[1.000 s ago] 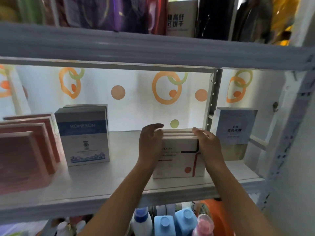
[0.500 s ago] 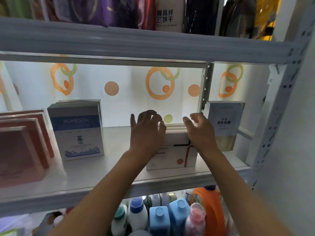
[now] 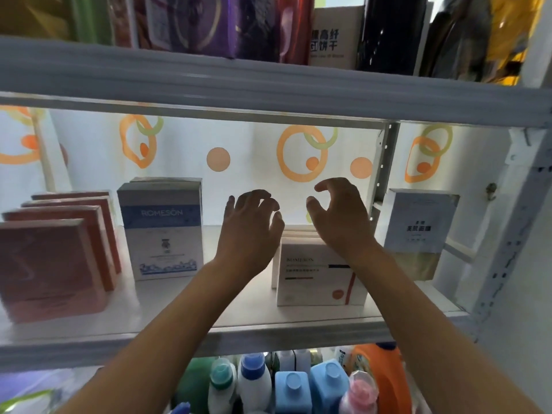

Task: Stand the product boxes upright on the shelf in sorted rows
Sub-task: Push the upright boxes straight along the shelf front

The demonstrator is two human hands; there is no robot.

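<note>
A row of white boxes with red and black lines [image 3: 316, 276] stands upright on the white shelf [image 3: 245, 300], right of centre. My left hand [image 3: 251, 225] hovers just left of and above the row, fingers loosely curled, holding nothing. Raised over the row's top, my right hand [image 3: 340, 216] also has its fingers loosely curled and is empty. A blue-and-white box row [image 3: 162, 231] stands to the left, and several red boxes [image 3: 53, 258] stand in a row at far left. A grey-white box [image 3: 418, 231] stands at the right, behind the post.
A shelf above [image 3: 268, 82] carries dark and purple packages and a beige box [image 3: 334, 37]. Below the shelf stand several detergent bottles [image 3: 298, 383]. A metal upright post [image 3: 382, 168] rises at the back right, and the frame's front post [image 3: 507, 249] stands at far right.
Both hands have let go of the white box row and lifted off it, fingers spreading and curling loosely. The view has shifted slightly.
</note>
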